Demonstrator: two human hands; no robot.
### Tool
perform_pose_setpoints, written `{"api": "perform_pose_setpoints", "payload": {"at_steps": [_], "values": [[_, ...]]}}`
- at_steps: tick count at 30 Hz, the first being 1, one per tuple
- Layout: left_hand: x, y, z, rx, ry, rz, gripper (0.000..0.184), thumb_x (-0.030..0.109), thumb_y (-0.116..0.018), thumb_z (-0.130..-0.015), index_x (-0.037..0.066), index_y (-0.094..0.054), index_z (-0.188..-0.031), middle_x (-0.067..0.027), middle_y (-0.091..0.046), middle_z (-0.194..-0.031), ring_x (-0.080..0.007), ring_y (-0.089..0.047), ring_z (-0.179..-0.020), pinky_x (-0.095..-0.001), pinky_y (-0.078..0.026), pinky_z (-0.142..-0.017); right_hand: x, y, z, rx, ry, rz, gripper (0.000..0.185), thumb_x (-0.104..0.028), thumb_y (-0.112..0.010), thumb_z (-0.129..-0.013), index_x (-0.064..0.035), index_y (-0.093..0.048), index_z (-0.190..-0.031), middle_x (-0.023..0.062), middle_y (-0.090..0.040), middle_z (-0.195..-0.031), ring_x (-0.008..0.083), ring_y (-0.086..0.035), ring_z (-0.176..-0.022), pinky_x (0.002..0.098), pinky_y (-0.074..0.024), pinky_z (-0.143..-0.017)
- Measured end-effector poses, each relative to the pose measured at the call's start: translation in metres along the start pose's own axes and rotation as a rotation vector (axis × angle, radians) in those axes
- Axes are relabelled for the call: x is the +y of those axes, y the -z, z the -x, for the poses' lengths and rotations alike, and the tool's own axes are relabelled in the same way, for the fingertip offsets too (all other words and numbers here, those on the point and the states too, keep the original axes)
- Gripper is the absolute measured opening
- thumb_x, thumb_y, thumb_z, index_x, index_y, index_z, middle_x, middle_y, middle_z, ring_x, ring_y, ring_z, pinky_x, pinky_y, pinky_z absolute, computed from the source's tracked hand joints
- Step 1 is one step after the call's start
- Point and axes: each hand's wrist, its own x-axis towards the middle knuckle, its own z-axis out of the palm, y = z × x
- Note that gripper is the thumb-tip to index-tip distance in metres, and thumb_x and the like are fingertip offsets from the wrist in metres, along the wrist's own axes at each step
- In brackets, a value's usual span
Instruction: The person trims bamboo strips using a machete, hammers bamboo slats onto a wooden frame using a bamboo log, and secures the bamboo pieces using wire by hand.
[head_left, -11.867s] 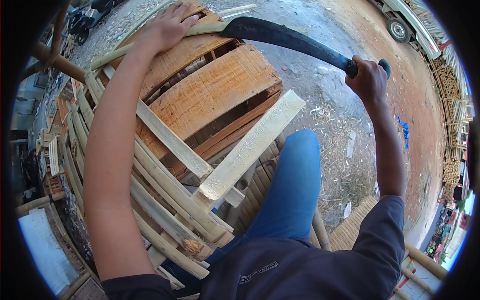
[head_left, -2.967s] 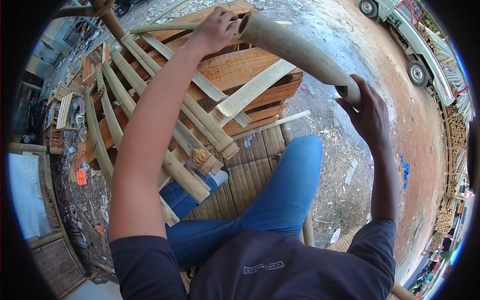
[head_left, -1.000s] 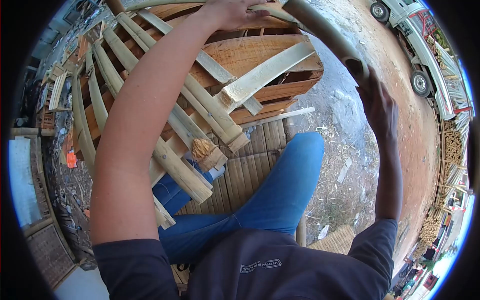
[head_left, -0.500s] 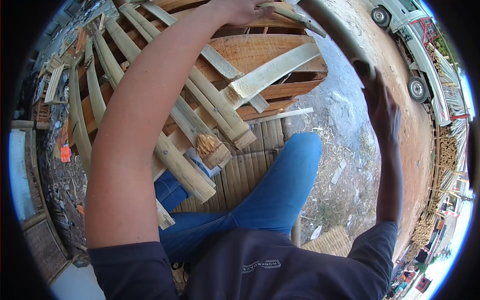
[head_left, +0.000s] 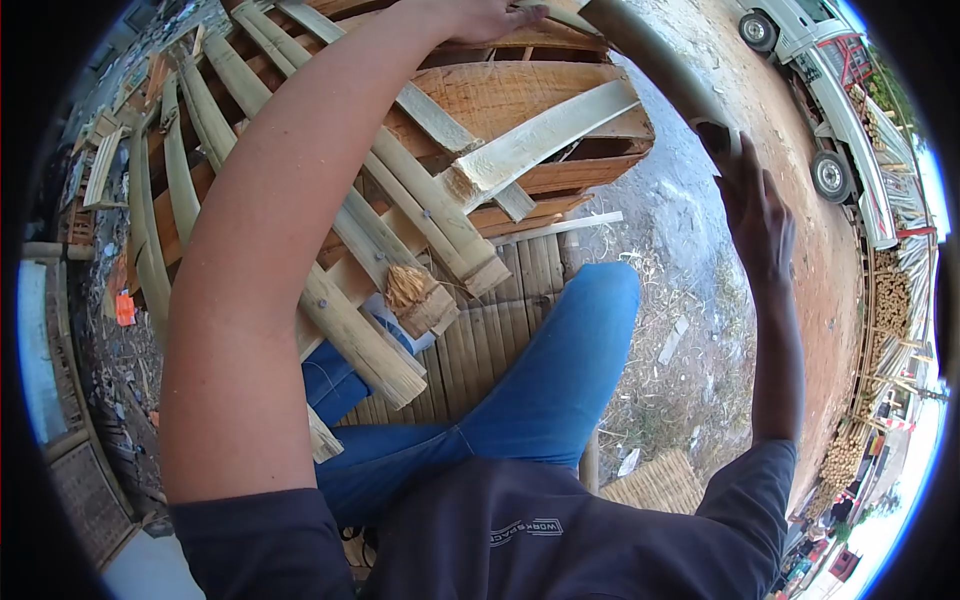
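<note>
My right hand [head_left: 757,215] is wrapped round the near end of a bamboo pole [head_left: 665,75], whose hollow mouth shows beside my fingers. The pole slants up and left toward my left hand [head_left: 485,18], partly cut off by the top edge of the view. A narrow pale bamboo strip [head_left: 568,20] extends from the left fingers and passes behind the pole's far end. Below my left forearm lie nailed bamboo slats [head_left: 360,335] over wooden boards [head_left: 500,95]. A pale split piece [head_left: 555,140] lies across them.
Bamboo slat seating [head_left: 470,365] is beneath my jeans-clad legs [head_left: 560,370]. Shavings lie on the concrete [head_left: 680,290] to the right. Farther right, a truck [head_left: 830,110] stands on dirt by stacked poles [head_left: 890,300]. An orange object [head_left: 125,308] lies at left.
The bamboo pole and my right hand have shifted slightly up and left. The pole's far end now overlaps the strip by my left hand. My left forearm has moved slightly left.
</note>
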Motion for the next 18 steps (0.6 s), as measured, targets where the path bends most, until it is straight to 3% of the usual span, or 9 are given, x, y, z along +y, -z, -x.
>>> {"api": "perform_pose_setpoints", "payload": {"at_steps": [3, 6, 7, 10, 14, 18], "values": [[-0.004, 0.002, -0.007, 0.002, 0.021, -0.012, 0.063, 0.060, -0.028, -0.102, 0.025, -0.034, -0.154, -0.0109, -0.034, -0.159, -0.0333, -0.034, -0.144, -0.0521, -0.022, -0.119, 0.003, -0.005, -0.001, 0.071, 0.036, 0.008, 0.067, -0.029, -0.076, -0.086, -0.0199, -0.046, -0.145, 0.0074, -0.068, -0.095, 0.0265, -0.071, -0.074, 0.0395, -0.0565, -0.058], [-0.005, 0.002, -0.001, -0.020, 0.012, 0.010, 0.064, 0.061, -0.028, -0.102, 0.025, -0.032, -0.155, -0.0109, -0.034, -0.158, -0.0330, -0.033, -0.145, -0.0522, -0.022, -0.119, -0.003, -0.004, 0.000, -0.249, -0.095, 0.174, 0.067, -0.026, -0.077, -0.085, -0.0165, -0.047, -0.144, 0.0090, -0.068, -0.095, 0.0269, -0.071, -0.075, 0.0400, -0.0564, -0.059], [-0.004, 0.002, -0.003, -0.023, -0.008, 0.020, 0.064, 0.061, -0.028, -0.102, 0.025, -0.031, -0.155, -0.0110, -0.034, -0.158, -0.0329, -0.033, -0.145, -0.0522, -0.021, -0.120, -0.001, -0.006, -0.002, -0.250, -0.141, 0.150, 0.065, -0.024, -0.077, -0.085, -0.0154, -0.048, -0.143, 0.0095, -0.068, -0.095, 0.0272, -0.071, -0.074, 0.0400, -0.0558, -0.059], [-0.002, 0.002, -0.004, -0.001, 0.011, -0.006, 0.063, 0.060, -0.029, -0.102, 0.026, -0.031, -0.155, -0.0107, -0.035, -0.158, -0.0330, -0.034, -0.144, -0.0517, -0.022, -0.119, 0.010, -0.010, 0.000, 0.086, 0.054, 0.049, 0.065, -0.026, -0.076, -0.087, -0.0181, -0.047, -0.145, 0.0093, -0.067, -0.092, 0.0270, -0.069, -0.070, 0.0398, -0.0548, -0.057], [0.004, 0.003, -0.003, -0.012, 0.019, 0.001, 0.062, 0.059, -0.030, -0.102, 0.026, -0.033, -0.154, -0.0103, -0.036, -0.158, -0.0330, -0.035, -0.144, -0.0506, -0.023, -0.119, 0.008, -0.011, -0.001, -0.216, -0.120, 0.124, 0.067, -0.021, -0.078, -0.084, -0.0128, -0.047, -0.143, 0.0133, -0.069, -0.096, 0.0290, -0.071, -0.077, 0.0402, -0.0564, -0.061], [0.002, 0.004, 0.001, -0.017, 0.027, 0.007, 0.061, 0.057, -0.032, -0.102, 0.025, -0.035, -0.153, -0.0106, -0.036, -0.157, -0.0329, -0.036, -0.143, -0.0496, -0.024, -0.119, 0.008, -0.017, 0.004, 0.126, 0.021, -0.053, 0.064, -0.024, -0.076, -0.086, -0.0189, -0.047, -0.143, 0.0146, -0.069, -0.105, 0.0311, -0.072, -0.084, 0.0407, -0.0579, -0.064]]}}
